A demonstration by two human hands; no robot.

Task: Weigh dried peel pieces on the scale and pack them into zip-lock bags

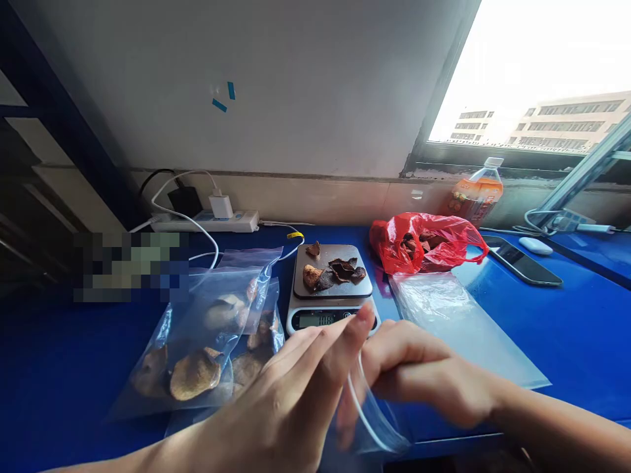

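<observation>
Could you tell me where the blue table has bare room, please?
The blue table is bare left of the filled bags and between the flat clear bag and the phone. Bags, the left hand and the right hand crowd the scale.

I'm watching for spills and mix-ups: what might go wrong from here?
The left hand is close to the scale and could nudge it, perhaps shifting the dried pieces lying loose on top. The red bag gapes open, so its contents might tumble out if knocked.
</observation>
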